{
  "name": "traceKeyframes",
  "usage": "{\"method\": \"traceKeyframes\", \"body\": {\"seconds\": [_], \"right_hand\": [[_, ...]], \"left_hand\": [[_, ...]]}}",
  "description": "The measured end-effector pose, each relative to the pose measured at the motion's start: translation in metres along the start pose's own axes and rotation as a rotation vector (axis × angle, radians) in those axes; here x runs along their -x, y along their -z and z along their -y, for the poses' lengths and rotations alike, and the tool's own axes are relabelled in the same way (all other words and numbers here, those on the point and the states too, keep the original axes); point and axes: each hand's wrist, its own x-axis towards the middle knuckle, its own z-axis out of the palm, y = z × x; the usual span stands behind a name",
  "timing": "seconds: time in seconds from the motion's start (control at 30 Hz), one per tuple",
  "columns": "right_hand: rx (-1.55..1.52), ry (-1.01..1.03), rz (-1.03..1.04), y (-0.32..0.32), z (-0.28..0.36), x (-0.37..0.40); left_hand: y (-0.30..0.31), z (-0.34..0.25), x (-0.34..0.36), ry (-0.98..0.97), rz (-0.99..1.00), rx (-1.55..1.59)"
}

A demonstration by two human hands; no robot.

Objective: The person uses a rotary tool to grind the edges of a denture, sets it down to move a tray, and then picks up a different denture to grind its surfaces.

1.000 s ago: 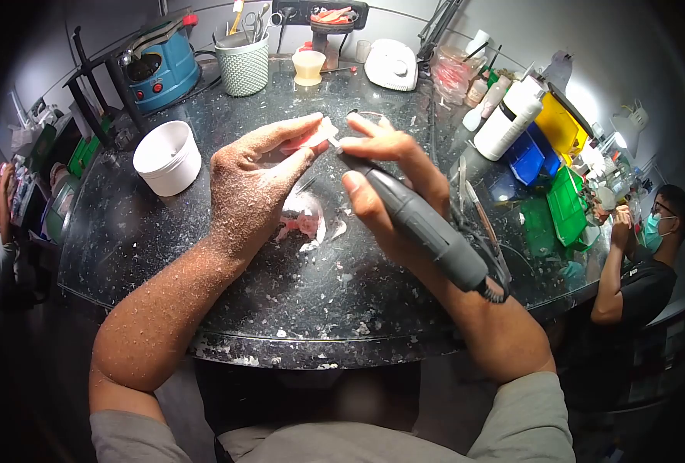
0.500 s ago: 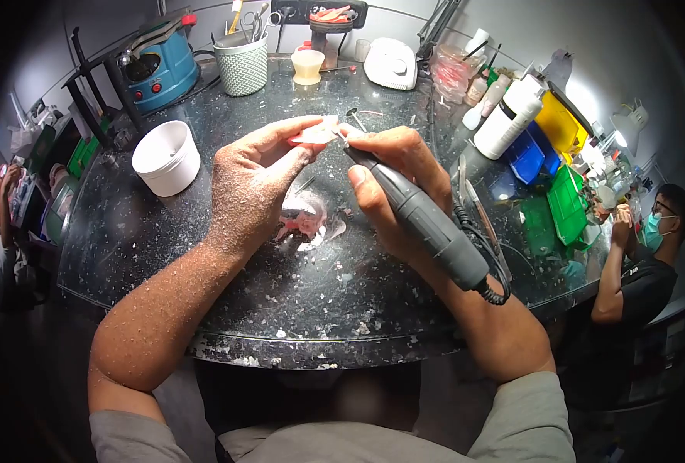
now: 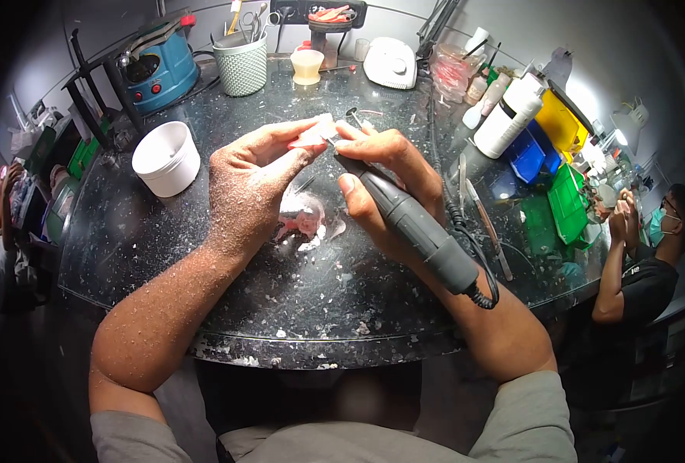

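Pinched between the thumb and fingers of my left hand point(image 3: 253, 174) is a small pink and white denture piece point(image 3: 309, 139). Pale grit coats that hand and forearm. My right hand point(image 3: 392, 177) grips a black rotary handpiece point(image 3: 412, 220) like a pen, its tip pointing up and left at the denture piece. Whether the bur touches the piece is too small to tell, as my fingers partly cover it. The handpiece's coiled cord point(image 3: 481, 297) loops by my right wrist. Below the hands, a heap of pink and white material point(image 3: 302, 224) lies on the bench.
Shavings dot the black bench point(image 3: 280, 309). A white tub point(image 3: 166, 162) stands left, near a blue machine point(image 3: 161, 73) and a woven tool cup point(image 3: 242, 68). At right are a knife-like tool point(image 3: 489, 228), a white bottle point(image 3: 508, 119) and coloured bins point(image 3: 566, 204). A masked person point(image 3: 643, 270) sits beyond.
The handpiece and my right hand have shifted slightly left, and the denture piece has turned a little in my left fingers. The person at right has moved their hands slightly.
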Motion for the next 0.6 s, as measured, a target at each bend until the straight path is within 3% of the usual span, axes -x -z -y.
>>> {"method": "traceKeyframes", "body": {"seconds": [0.6], "right_hand": [[-0.024, -0.014, 0.014, -0.0007, 0.0014, 0.0018]], "left_hand": [[0.0009, 0.0002, 0.0008, 0.008, -0.015, -0.016]]}}
